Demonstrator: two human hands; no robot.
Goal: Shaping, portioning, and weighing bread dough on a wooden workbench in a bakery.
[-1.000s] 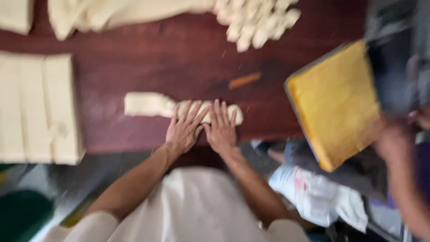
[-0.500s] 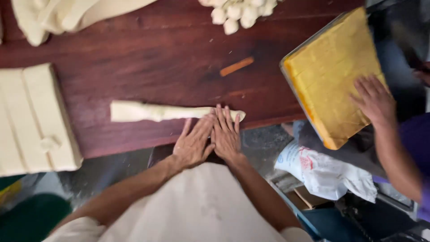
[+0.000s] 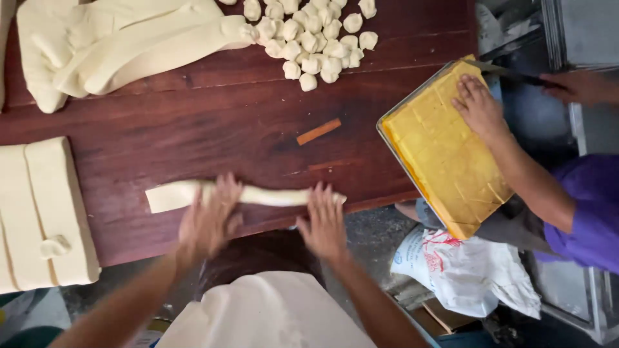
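While only the head camera shows this moment, it looks straight down on a dark wooden counter (image 3: 213, 122) where both of the person's hands lie flat and open, palms down, on a long roll of pale dough (image 3: 271, 195) near the front edge. The left hand (image 3: 209, 219) presses the roll's left half and the right hand (image 3: 325, 222) its right end, set apart so the pressure spreads along the length; neither grips anything. The roll's left tip is flat and squared, the rest rounder under the palms. At the counter's left edge sits a folded slab of dough (image 3: 45, 212) with a small lump on it, within easy reach. Across the back lie large loose dough sheets (image 3: 116, 45) and a heap of small cut dough pieces (image 3: 313, 38), kept away from the rolling space. A thin orange stick (image 3: 318, 131) lies mid-counter. To the right, another person in a purple sleeve rests 1 hand (image 3: 480, 106) on a tilted tray of yellow block (image 3: 445, 154), steadying it while a dark blade meets its top corner.
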